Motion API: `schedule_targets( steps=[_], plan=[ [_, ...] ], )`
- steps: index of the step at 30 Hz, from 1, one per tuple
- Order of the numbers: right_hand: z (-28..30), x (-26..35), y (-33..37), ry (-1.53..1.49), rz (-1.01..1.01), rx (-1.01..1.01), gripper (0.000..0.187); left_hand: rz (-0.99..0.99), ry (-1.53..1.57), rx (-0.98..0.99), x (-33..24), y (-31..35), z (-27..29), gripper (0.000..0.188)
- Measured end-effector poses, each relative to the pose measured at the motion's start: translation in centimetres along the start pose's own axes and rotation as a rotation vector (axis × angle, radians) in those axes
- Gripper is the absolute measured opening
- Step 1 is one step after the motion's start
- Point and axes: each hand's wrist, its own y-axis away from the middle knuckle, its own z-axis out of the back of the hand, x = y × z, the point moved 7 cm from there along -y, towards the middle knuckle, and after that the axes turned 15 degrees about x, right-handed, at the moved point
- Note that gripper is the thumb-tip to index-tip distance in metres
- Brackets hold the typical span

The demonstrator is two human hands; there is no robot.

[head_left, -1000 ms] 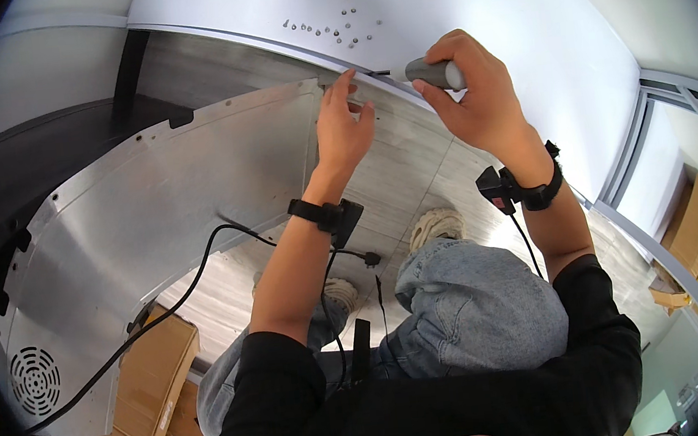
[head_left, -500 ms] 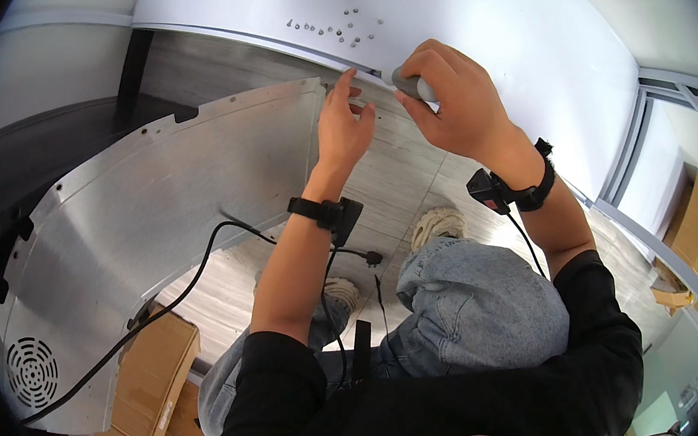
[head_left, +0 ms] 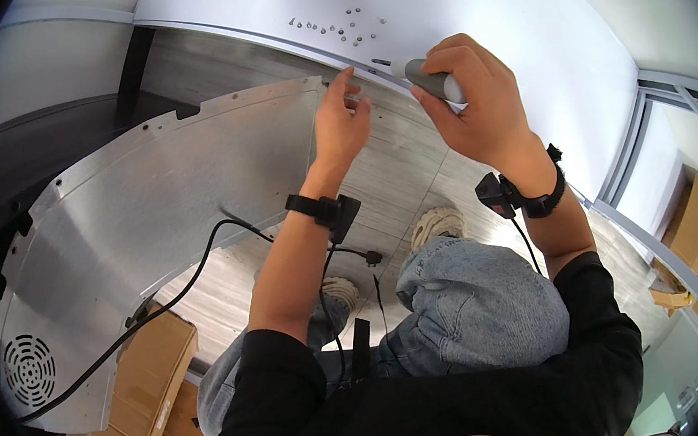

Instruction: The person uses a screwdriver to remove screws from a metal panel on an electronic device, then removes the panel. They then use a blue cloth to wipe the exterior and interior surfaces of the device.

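Honestly, the metal panel (head_left: 168, 194) could shift if it's nudged; its top corner is pinched by the left hand (head_left: 341, 125), fingertips pressed together right at the white panel's (head_left: 463, 10) edge. The grey screwdriver (head_left: 433, 83) is wrapped tight by the right hand (head_left: 483, 114); a slip could scatter the loose screws (head_left: 337, 25) nearby. Room is tight there.

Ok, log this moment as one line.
left hand: fingers pinching at metal panel corner | right hand: gripping grey screwdriver, tip by white table edge | screws on table
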Motion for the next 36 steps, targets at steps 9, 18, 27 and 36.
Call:
schedule_targets(
  steps=[9, 18, 27, 36],
  plan=[
    [-0.8, -0.6, 0.6, -0.050, -0.039, 0.080, 0.025, -0.026, -0.158, 0.038, -0.9, -0.7, -0.4, 0.048],
    [-2.0, -1.7, 0.7, -0.027, -0.067, 0.118, 0.025, 0.022, -0.099, 0.056, -0.3, -0.8, -0.7, 0.051],
    [-2.3, -1.9, 0.7, -0.039, -0.072, 0.111, 0.025, 0.031, -0.068, 0.064, -0.2, -0.7, -0.8, 0.051],
    [-1.5, -0.9, 0.9, -0.014, -0.031, 0.080, 0.026, -0.015, -0.064, 0.049, -0.1, -0.7, -0.7, 0.049]
  ],
)
